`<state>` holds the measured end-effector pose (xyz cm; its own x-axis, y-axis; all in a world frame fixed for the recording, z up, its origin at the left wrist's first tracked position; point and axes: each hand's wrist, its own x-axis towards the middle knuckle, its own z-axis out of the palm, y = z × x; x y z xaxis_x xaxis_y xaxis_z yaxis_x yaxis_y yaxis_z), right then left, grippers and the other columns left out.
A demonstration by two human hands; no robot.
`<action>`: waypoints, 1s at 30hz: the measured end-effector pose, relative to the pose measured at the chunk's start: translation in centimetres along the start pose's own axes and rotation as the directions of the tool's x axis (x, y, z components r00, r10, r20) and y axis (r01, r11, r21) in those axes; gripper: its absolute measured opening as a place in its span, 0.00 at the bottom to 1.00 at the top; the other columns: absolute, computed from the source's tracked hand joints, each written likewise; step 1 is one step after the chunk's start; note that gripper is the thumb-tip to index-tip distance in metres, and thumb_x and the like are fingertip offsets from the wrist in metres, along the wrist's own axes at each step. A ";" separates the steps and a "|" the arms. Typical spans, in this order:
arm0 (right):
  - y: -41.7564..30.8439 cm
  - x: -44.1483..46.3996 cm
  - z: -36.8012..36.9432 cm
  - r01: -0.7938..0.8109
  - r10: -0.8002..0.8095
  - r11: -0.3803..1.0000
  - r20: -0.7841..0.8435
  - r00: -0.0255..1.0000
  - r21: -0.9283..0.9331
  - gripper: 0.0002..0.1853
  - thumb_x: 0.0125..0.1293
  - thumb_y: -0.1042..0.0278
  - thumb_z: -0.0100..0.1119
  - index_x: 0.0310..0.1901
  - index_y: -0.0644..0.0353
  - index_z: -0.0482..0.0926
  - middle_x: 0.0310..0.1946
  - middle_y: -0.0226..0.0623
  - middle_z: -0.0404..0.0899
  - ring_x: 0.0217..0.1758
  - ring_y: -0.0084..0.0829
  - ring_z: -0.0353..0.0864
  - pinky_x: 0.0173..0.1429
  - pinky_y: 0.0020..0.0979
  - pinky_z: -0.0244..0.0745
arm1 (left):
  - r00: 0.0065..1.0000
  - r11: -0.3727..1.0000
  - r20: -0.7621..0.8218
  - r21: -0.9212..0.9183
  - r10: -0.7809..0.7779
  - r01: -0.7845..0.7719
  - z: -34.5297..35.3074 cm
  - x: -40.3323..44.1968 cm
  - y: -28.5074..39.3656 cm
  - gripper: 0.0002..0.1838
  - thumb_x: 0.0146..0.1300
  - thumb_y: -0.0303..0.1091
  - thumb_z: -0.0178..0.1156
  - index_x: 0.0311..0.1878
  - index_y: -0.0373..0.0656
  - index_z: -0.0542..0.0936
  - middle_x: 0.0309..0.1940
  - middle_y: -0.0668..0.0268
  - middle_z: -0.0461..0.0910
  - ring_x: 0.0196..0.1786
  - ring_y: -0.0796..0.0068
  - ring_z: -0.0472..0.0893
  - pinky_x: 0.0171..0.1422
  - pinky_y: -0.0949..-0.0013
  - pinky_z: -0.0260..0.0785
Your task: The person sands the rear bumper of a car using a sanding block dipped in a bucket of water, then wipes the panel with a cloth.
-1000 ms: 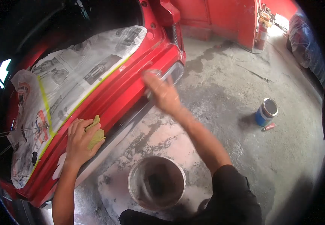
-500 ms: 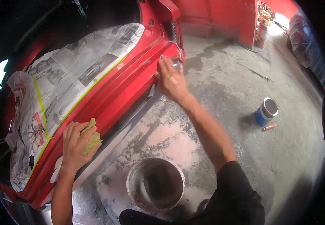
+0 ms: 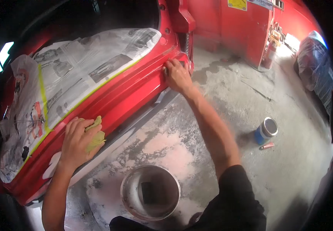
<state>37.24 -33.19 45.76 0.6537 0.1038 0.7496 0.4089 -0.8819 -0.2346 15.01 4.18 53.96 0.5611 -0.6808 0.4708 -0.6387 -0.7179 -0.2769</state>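
My left hand point(image 3: 73, 144) rests on the red car sill point(image 3: 124, 106) with a crumpled yellow-green cloth point(image 3: 96, 138) gripped between thumb and fingers. Farther along, at the sill's far end, my right hand point(image 3: 178, 79) presses on the red bodywork with its fingers curled. A dark edge shows beside those fingers, but what lies under them is hidden. Newspaper point(image 3: 72, 75) covers the door opening above the sill, bordered by bright yellow tape point(image 3: 105, 83). A pale patch point(image 3: 52, 165) marks the sill below my left wrist.
On the dusty concrete floor point(image 3: 228, 169) stands a round bucket point(image 3: 130, 200) with a dark rectangular piece point(image 3: 149, 192) inside. A blue can point(image 3: 260, 135) and a small red object point(image 3: 267, 146) sit to the right. A plastic-covered vehicle point(image 3: 316, 69) stands at the far right.
My view has shifted, so the floor items appear farther left. My right hand's fingers, outstretched on the panel before, are now more curled. My left hand still holds the cloth on the sill.
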 end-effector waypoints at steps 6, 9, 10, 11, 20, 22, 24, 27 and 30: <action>-2.1 -2.8 -1.1 0.363 -0.359 0.898 -0.065 0.931 0.247 0.24 0.65 0.70 0.67 0.62 0.64 0.79 0.62 0.49 0.79 0.67 0.49 0.78 0.74 0.54 0.67 | 1.000 1.000 -0.017 -0.029 -0.013 0.012 -0.1 -0.2 0.0 0.29 0.53 0.40 0.79 0.59 0.49 0.82 0.57 0.60 0.77 0.62 0.53 0.76 0.75 0.43 0.62; 3.2 0.3 -2.4 0.222 -0.224 0.948 -0.016 0.974 0.230 0.18 0.69 0.72 0.63 0.60 0.60 0.81 0.59 0.48 0.81 0.61 0.53 0.82 0.67 0.45 0.77 | 1.000 0.999 -0.029 -0.040 -0.003 0.001 -0.2 -0.2 -0.1 0.30 0.52 0.40 0.79 0.60 0.49 0.82 0.57 0.61 0.77 0.61 0.53 0.76 0.74 0.43 0.63; 2.7 0.4 -2.3 0.183 -0.187 0.954 -0.006 0.982 0.238 0.19 0.67 0.74 0.64 0.59 0.61 0.81 0.57 0.49 0.81 0.62 0.53 0.81 0.67 0.46 0.76 | 1.000 0.999 -0.032 -0.040 0.000 -0.001 -0.2 0.0 -0.2 0.29 0.52 0.40 0.79 0.59 0.49 0.82 0.56 0.61 0.77 0.61 0.53 0.76 0.74 0.44 0.63; 1.5 0.1 -1.7 0.141 -0.149 0.958 0.013 0.989 0.248 0.19 0.64 0.76 0.65 0.58 0.61 0.81 0.56 0.51 0.81 0.63 0.52 0.80 0.67 0.47 0.76 | 1.000 0.999 -0.029 -0.048 -0.002 0.001 -0.1 0.0 -0.2 0.29 0.52 0.40 0.79 0.59 0.49 0.82 0.56 0.61 0.76 0.61 0.53 0.76 0.74 0.44 0.63; 2.3 1.4 -2.3 0.219 -0.230 0.955 0.033 0.973 0.201 0.10 0.69 0.72 0.61 0.50 0.58 0.84 0.52 0.45 0.82 0.55 0.50 0.83 0.58 0.47 0.79 | 0.999 0.999 -0.036 -0.053 0.002 -0.004 0.0 -0.3 -0.4 0.33 0.49 0.36 0.81 0.61 0.48 0.81 0.58 0.59 0.76 0.62 0.51 0.75 0.74 0.43 0.63; -0.3 0.8 -1.1 0.273 -0.273 0.953 -0.019 0.962 0.134 0.07 0.66 0.73 0.63 0.45 0.59 0.83 0.47 0.44 0.83 0.48 0.50 0.84 0.55 0.48 0.79 | 1.000 0.998 -0.030 -0.057 0.003 -0.004 -0.1 -0.4 -0.4 0.33 0.49 0.36 0.81 0.61 0.48 0.81 0.58 0.59 0.76 0.62 0.51 0.75 0.74 0.43 0.63; -5.0 -1.3 -0.8 0.440 -0.432 0.850 -0.095 0.897 0.290 0.10 0.61 0.74 0.65 0.44 0.59 0.83 0.47 0.46 0.83 0.56 0.49 0.81 0.63 0.52 0.74 | 1.000 0.998 -0.030 -0.057 -0.007 0.005 0.0 -0.3 -0.3 0.32 0.49 0.36 0.81 0.61 0.49 0.81 0.58 0.59 0.76 0.62 0.50 0.75 0.74 0.43 0.63; -2.4 -0.7 -1.9 0.415 -0.445 0.867 0.053 0.894 0.276 0.10 0.64 0.72 0.64 0.47 0.57 0.83 0.48 0.44 0.83 0.53 0.47 0.83 0.59 0.50 0.76 | 0.999 0.997 -0.035 -0.075 -0.001 -0.001 -0.1 -0.5 -0.2 0.32 0.50 0.37 0.80 0.61 0.49 0.81 0.57 0.59 0.76 0.62 0.50 0.75 0.74 0.43 0.63; 2.4 1.5 -1.9 0.208 -0.222 0.965 0.075 0.972 0.161 0.10 0.69 0.66 0.61 0.49 0.54 0.84 0.48 0.41 0.84 0.52 0.45 0.84 0.57 0.51 0.76 | 0.998 0.998 -0.055 -0.063 -0.008 0.005 0.0 -0.2 -0.2 0.28 0.53 0.39 0.78 0.59 0.48 0.83 0.55 0.60 0.78 0.60 0.52 0.76 0.74 0.45 0.63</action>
<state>38.04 -36.04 47.50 0.5921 0.3310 0.7347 0.6331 -0.7552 -0.1700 14.98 4.49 53.92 0.5364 -0.6660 0.5184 -0.6682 -0.7103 -0.2213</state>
